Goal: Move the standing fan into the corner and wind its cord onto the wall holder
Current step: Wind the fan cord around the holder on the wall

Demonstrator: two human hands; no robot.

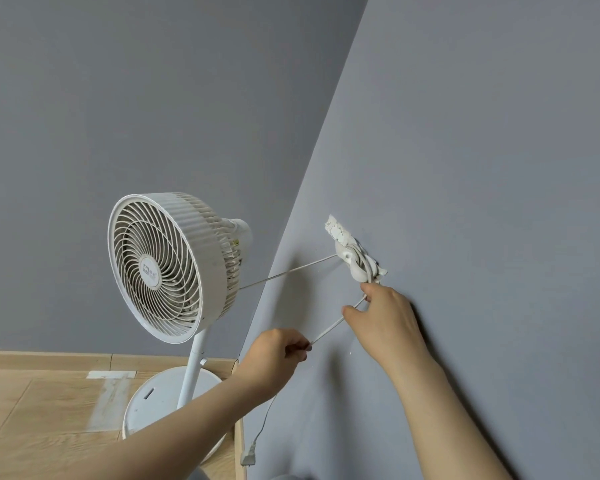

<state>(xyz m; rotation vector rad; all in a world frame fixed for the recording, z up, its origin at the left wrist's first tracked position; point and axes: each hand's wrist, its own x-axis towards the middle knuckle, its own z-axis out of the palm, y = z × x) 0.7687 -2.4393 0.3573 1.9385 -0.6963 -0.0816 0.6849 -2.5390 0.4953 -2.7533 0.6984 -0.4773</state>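
Where walls point(465, 133) meet, cord point(291, 270) runs taut

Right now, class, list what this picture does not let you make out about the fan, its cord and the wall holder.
Head view, all three:
Where the cord joins the fan: hidden behind the fan's own head.
How many cord loops sit on the wall holder: too small, overlapping.
The near side of the fan's base: covered by the left forearm.
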